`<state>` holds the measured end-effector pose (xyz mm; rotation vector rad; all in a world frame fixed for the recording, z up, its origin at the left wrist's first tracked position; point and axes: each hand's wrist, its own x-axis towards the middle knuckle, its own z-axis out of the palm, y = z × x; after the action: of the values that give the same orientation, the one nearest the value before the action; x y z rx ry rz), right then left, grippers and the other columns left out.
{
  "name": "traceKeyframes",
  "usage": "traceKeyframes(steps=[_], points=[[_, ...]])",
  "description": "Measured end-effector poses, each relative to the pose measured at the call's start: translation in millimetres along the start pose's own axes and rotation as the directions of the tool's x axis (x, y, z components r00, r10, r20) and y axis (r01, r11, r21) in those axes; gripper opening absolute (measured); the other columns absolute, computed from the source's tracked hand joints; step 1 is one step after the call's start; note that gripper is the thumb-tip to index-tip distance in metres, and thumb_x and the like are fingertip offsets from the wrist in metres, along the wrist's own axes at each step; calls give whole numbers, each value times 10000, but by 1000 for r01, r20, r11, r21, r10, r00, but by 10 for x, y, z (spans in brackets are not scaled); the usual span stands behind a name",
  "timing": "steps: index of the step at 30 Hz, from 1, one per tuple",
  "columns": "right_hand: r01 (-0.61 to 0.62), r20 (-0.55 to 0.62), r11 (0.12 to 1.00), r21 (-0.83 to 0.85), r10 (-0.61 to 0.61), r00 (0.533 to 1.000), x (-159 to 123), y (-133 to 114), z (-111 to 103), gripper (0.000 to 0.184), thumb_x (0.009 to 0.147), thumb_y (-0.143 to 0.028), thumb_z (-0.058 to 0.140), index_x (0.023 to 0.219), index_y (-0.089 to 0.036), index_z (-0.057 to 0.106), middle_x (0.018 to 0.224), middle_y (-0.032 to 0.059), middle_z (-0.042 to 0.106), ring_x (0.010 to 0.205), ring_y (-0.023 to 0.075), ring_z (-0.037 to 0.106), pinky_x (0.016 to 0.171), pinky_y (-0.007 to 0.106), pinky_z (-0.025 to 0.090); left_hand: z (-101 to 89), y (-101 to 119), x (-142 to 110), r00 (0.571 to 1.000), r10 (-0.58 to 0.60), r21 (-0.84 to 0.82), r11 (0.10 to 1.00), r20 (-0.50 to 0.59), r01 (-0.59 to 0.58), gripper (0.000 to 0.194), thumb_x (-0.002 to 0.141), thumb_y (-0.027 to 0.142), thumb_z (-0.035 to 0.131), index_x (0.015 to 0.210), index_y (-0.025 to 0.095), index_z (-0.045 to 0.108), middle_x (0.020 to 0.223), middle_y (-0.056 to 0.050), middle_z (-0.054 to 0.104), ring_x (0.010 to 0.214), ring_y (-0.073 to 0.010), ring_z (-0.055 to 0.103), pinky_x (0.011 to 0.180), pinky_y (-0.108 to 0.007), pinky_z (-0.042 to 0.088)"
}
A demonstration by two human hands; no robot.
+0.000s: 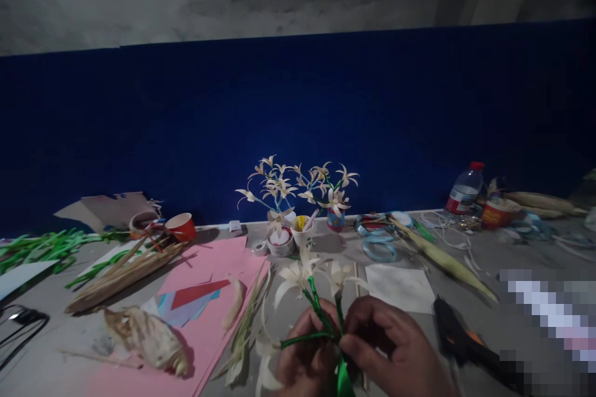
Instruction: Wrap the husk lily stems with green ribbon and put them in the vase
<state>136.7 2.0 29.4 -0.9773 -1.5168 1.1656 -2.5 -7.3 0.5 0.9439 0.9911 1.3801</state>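
Observation:
Low in the middle of the head view, my left hand (302,356) is closed round green-wrapped stems (318,307) that carry pale husk flowers (298,276). My right hand (395,347) pinches the same stems from the other side, where they join. A shiny green ribbon (343,378) hangs below the join, between my hands. One stem reaches left to a pale flower (266,360) near the lower edge. The fingertips of my left hand are partly hidden behind the stems.
Finished husk flowers (279,186) stand in small cups at the back. A black glue gun (459,335) lies right of my hands. Pink paper sheets (209,267), dried corn husks (144,338) and green wrapped stems (41,248) lie left. A bottle (465,189) stands back right.

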Motion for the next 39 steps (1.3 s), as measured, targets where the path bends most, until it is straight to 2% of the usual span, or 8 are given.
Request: traceKeyframes(steps=[7, 12, 25, 30, 33, 39], points=[[-4, 17, 1000, -7, 4, 1000, 13, -12, -4, 251, 816, -409, 660, 719, -193, 577, 646, -34, 506, 564, 117, 481, 524, 206, 421, 17, 33, 18, 999, 17, -19, 1000, 32, -16, 454, 560, 620, 790, 685, 199, 673, 611, -5, 607, 594, -171, 559, 578, -245, 466], [20, 22, 1000, -22, -19, 1000, 35, 0, -10, 241, 833, -399, 651, 732, -192, 577, 653, -35, 512, 571, 111, 485, 532, 197, 426, 21, 48, 3, 998, 24, -45, 999, 66, -21, 409, 620, 586, 771, 698, 196, 670, 592, -6, 603, 570, -169, 552, 552, -248, 460], [28, 15, 999, -21, -28, 999, 9, 7, 2, 217, 838, -369, 652, 739, -194, 572, 664, -37, 513, 578, 108, 483, 534, 195, 422, 4, 0, 15, 999, 18, -52, 999, 44, -16, 399, 624, 578, 771, 722, 201, 682, 660, -13, 636, 657, -193, 578, 628, -259, 458], [60, 8, 998, -5, -60, 998, 27, 25, 13, 200, 848, -363, 644, 759, -196, 579, 702, -26, 534, 621, 119, 513, 563, 200, 434, -19, -76, 37, 996, 29, -122, 992, 88, -18, 365, 661, 547, 763, 738, 211, 644, 658, 5, 584, 661, -171, 533, 632, -242, 431], [87, 8, 996, -5, -87, 996, 22, 28, 24, 181, 851, -342, 641, 757, -203, 572, 707, -24, 536, 625, 123, 520, 563, 201, 436, -30, -66, 38, 992, 30, -106, 994, 122, -17, 346, 687, 537, 748, 755, 214, 645, 671, 7, 579, 646, -163, 520, 623, -238, 428], [110, -10, 994, -21, -110, 994, 11, 13, 35, 140, 846, -284, 644, 751, -207, 576, 706, -27, 537, 604, 115, 514, 536, 193, 426, -30, -35, 20, 998, 17, -40, 999, 62, -14, 378, 658, 567, 756, 748, 216, 649, 687, -13, 613, 675, -185, 548, 628, -237, 444]])
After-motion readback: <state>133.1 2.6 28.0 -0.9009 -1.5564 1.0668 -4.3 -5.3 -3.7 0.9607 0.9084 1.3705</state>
